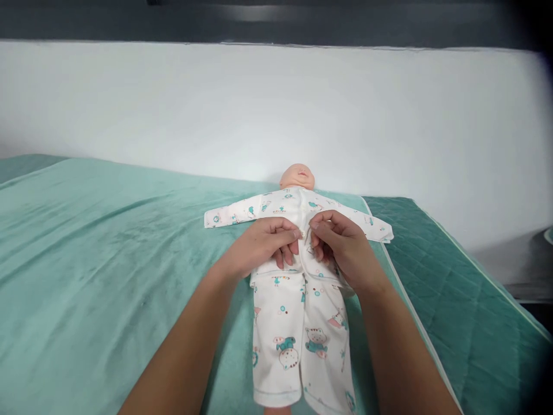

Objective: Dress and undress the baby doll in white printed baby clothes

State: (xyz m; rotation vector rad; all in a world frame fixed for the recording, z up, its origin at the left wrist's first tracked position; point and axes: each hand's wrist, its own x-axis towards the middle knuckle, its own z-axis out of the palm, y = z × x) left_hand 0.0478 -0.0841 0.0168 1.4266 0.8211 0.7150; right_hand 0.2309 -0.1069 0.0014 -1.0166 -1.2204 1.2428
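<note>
A baby doll (pixel 297 176) lies on its back, dressed in a white printed shirt (pixel 279 202) and matching trousers (pixel 281 340). Both sleeves stretch out sideways. Over the shirt's front, my left hand (pixel 275 241) is closed, its thumb and forefinger pinching the cloth edge beside a small pale button (pixel 303 233). On the other side of the front opening, my right hand (pixel 336 237) pinches the shirt with thumb and forefinger. The fingertips nearly meet along the centre line. How the button sits against its buttonhole is too small to make out.
A light green plush sheet (pixel 129 276) with soft wrinkles covers the bed. To the right, a darker green quilted mattress cover (pixel 458 288) shows past the sheet's pale edge. Behind the doll's head stands a white wall (pixel 216 109), with a dark band (pixel 276 23) along the top.
</note>
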